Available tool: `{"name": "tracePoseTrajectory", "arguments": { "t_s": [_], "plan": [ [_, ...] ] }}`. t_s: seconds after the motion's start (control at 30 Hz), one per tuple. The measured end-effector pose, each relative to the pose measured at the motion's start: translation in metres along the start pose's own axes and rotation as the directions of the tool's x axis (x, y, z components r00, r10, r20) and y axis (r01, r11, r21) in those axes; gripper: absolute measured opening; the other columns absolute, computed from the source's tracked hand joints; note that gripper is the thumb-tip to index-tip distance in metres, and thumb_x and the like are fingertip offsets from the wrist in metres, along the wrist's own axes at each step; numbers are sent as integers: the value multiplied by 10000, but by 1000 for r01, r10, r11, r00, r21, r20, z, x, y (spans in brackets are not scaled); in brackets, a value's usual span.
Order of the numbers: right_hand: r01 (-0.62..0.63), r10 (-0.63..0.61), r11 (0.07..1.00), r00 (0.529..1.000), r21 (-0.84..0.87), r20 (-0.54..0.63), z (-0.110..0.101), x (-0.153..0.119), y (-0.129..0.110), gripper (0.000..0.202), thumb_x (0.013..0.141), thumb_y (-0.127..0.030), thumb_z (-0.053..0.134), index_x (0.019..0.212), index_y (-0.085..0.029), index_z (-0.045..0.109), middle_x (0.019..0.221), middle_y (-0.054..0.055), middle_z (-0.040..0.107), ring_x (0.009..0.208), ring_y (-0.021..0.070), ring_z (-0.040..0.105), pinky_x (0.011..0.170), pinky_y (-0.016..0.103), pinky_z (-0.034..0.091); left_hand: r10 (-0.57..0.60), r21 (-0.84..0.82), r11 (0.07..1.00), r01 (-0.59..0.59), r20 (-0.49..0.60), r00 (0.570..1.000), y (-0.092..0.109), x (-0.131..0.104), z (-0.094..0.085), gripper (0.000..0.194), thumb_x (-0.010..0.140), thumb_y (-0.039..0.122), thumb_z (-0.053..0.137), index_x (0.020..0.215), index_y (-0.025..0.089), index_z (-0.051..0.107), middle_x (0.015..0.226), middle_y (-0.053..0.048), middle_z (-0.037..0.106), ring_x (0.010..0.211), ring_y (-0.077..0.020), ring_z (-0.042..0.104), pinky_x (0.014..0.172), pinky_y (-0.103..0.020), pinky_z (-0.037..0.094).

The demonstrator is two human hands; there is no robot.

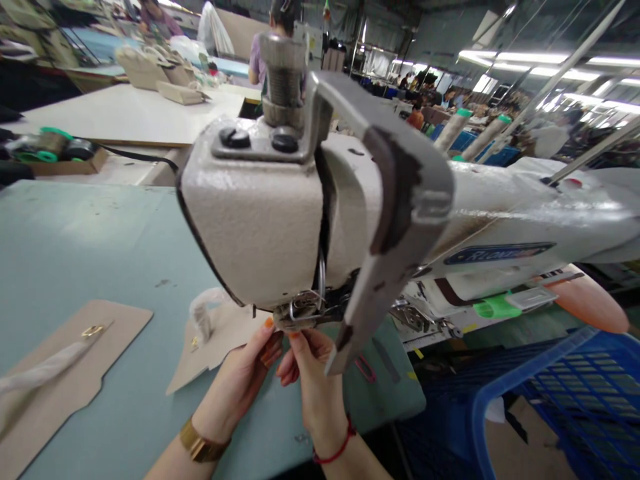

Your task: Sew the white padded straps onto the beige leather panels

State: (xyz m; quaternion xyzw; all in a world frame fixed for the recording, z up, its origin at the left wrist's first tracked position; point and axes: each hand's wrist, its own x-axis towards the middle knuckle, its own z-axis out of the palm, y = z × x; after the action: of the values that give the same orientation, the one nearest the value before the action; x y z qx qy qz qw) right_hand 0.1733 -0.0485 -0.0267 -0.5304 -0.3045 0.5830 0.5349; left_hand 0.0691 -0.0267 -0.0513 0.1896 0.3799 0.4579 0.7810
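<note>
A white sewing machine [255, 220] fills the middle of the view, its head above both hands. My left hand [250, 370], with a gold band at the wrist, is closed just below the needle area, thumb and fingers pinched at the edge of a beige panel [227, 327]. That panel carries a wrapped handle [200, 317] and gold-coloured hardware, and reaches under the machine head. Beside it, my right hand [315, 373], wearing a red cord bracelet, has its thumb and finger pressed together near the presser foot [295, 323]. What its fingertips hold is hidden.
A second beige panel [95, 340] with a wrapped handle lies at left on the green table [145, 247]. Pink-handled thread snips [367, 370] lie right of my hands. A blue crate [480, 413] stands at lower right. Thread cones [453, 130] rise behind the machine.
</note>
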Motion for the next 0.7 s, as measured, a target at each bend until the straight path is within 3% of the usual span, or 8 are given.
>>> {"name": "tracePoseTrajectory", "arguments": {
  "t_s": [0.17, 0.3, 0.43, 0.53, 0.7],
  "plan": [
    [-16, 19, 986, 1000, 166, -20, 16, 0, 6, 500, 855, -503, 585, 539, -116, 556, 446, 23, 547, 349, 52, 430, 396, 146, 339, -85, -119, 988, 95, 88, 993, 6, -5, 6, 408, 879, 404, 530, 557, 170, 443, 422, 33, 418, 387, -99, 423, 420, -229, 378],
    [-1, 13, 981, 998, 196, -58, 21, 1, 5, 486, 829, -487, 617, 516, -119, 566, 442, 19, 546, 349, 49, 431, 398, 140, 342, -124, -240, 962, 130, 37, 992, 11, -5, 13, 416, 813, 391, 638, 544, 175, 406, 427, 56, 369, 387, -72, 353, 405, -199, 355],
    [27, -6, 983, 993, 182, -119, 24, 3, 9, 457, 794, -484, 651, 530, -121, 567, 438, 18, 541, 360, 59, 440, 392, 142, 353, -121, -245, 963, 109, -33, 992, 14, -4, 17, 416, 733, 403, 721, 546, 173, 429, 440, 60, 369, 398, -64, 315, 397, -190, 359],
    [27, -5, 987, 991, 157, -137, 27, 5, 15, 438, 794, -483, 629, 551, -125, 556, 425, 13, 530, 336, 60, 413, 370, 147, 346, -94, -141, 986, 88, -36, 995, 13, -3, 13, 413, 718, 445, 726, 560, 167, 464, 441, 64, 355, 404, -61, 311, 396, -185, 341],
    [70, -51, 992, 982, 101, -184, 29, 9, 20, 405, 804, -441, 583, 549, -134, 516, 419, 4, 514, 338, 56, 406, 369, 144, 357, 34, 186, 982, -21, -69, 997, 12, -1, 8, 429, 759, 381, 683, 485, 158, 439, 411, 51, 344, 397, -66, 342, 409, -193, 302]
  ]
}}
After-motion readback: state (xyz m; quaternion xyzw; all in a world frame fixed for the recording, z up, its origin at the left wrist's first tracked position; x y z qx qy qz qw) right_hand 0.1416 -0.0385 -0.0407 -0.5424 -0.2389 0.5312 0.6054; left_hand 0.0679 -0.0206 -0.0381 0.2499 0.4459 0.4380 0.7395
